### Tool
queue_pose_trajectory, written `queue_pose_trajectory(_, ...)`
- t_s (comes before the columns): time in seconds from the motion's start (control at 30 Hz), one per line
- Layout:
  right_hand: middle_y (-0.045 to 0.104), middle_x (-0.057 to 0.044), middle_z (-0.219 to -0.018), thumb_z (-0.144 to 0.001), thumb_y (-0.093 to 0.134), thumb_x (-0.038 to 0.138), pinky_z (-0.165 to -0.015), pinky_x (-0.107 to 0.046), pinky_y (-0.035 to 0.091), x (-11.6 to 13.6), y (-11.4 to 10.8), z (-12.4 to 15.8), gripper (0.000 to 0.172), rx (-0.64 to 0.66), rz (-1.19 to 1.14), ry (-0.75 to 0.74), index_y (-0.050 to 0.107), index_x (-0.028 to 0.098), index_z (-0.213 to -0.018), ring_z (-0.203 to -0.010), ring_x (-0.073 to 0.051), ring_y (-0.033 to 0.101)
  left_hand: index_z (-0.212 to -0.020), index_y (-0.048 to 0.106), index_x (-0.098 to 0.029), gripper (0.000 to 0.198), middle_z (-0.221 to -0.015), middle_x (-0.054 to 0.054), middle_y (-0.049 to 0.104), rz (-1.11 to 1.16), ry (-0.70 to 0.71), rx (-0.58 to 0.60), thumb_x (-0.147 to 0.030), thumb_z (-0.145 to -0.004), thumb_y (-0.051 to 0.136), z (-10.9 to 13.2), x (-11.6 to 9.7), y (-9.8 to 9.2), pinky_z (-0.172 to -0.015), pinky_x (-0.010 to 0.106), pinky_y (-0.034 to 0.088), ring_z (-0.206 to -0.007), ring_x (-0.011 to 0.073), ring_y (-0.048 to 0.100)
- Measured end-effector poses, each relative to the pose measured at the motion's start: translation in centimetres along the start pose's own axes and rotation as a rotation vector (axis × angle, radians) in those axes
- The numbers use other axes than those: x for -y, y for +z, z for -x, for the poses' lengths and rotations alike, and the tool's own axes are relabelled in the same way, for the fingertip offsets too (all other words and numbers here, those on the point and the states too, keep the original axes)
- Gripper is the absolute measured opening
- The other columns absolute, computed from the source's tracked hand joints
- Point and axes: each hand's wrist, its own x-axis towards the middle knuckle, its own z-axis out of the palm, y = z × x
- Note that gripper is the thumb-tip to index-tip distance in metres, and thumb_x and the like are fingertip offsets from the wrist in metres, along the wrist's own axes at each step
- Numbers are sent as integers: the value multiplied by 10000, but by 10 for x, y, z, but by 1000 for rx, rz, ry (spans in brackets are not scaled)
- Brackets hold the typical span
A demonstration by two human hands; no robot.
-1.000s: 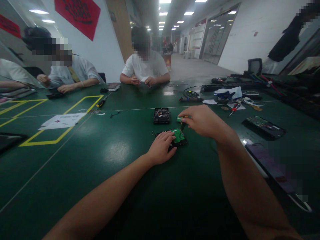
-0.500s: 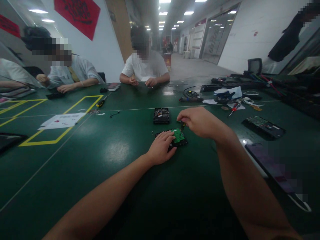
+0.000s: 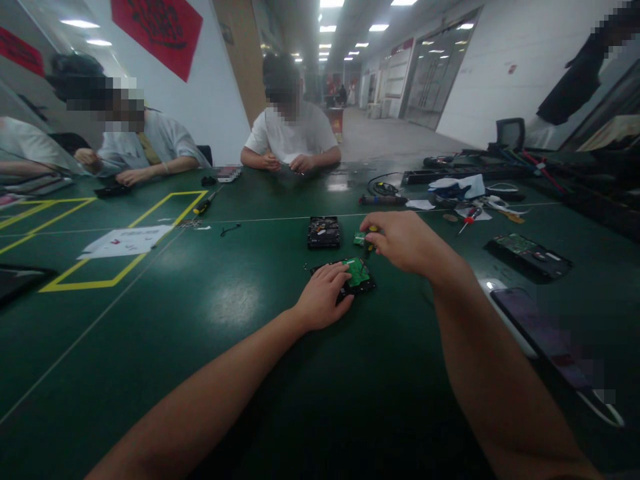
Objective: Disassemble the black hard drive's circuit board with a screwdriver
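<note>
Over the left part of a black hard drive (image 3: 367, 288) with a green circuit board (image 3: 357, 272) lies my left hand (image 3: 324, 297). Its fingers press on the top and its thumb is along the near edge, holding the drive against the table. My right hand (image 3: 400, 241) is closed around the yellow-and-black handle of a screwdriver (image 3: 371, 239), held upright over the board's far right part. The tip is too small to make out clearly. Just behind the first drive sits a second hard drive (image 3: 323, 233). A small green board (image 3: 359, 238) shows beside my right fingers.
To the right are another drive-like device with a board (image 3: 527, 255), a phone (image 3: 543, 337), a red screwdriver (image 3: 469, 219) and a heap of cables. At left lie a paper sheet (image 3: 127, 241) and a yellow-black screwdriver (image 3: 203, 205). Two people (image 3: 293, 137) work across the table (image 3: 200, 360).
The fingers of my right hand have shifted around the screwdriver, showing more of its handle and the small green board. My left hand and the drive stay in place.
</note>
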Motion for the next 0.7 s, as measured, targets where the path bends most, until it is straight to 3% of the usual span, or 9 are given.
queue_pose_trajectory(0.1,792,-50,-854,-937,527,123,-789,-294,479,2,-1,0,342,43,-41,-2,747,160,-1197,-792,-194,719,-1344,580,-196,444,-1510,140,566,0,-5,-5,-372,-940,640,0,0,1,-1244,571,349,-1466,324,462)
queue_pose_trajectory(0.27,795,-58,-886,-929,509,100,-786,-300,486,5,0,0,372,48,-48,-26,724,152,-1229,-783,-195,713,-1351,574,-188,451,-1507,148,565,-1,-2,11,-378,-946,633,0,-1,-1,-1240,572,355,-1461,329,469)
queue_pose_trajectory(0.43,797,-95,-1041,-937,579,188,-840,-321,480,5,-1,0,231,-11,-6,-25,761,163,-1077,-924,-232,716,-1343,575,-182,445,-1501,148,571,0,-1,12,-376,-946,634,-1,-2,-2,-1241,568,355,-1461,328,468)
queue_pose_trajectory(0.57,796,-62,-925,-984,560,286,-790,-309,468,3,-1,-1,236,2,-25,-11,772,185,-1003,-819,-201,713,-1338,574,-190,444,-1501,145,571,4,2,6,-379,-942,639,-1,-2,-2,-1236,574,360,-1460,330,469)
queue_pose_trajectory(0.7,802,-55,-954,-970,537,218,-792,-306,473,0,0,-2,249,24,-15,-13,783,192,-996,-857,-199,722,-1343,573,-186,447,-1500,147,573,4,-1,1,-368,-940,638,0,-2,-2,-1238,567,359,-1457,326,473)
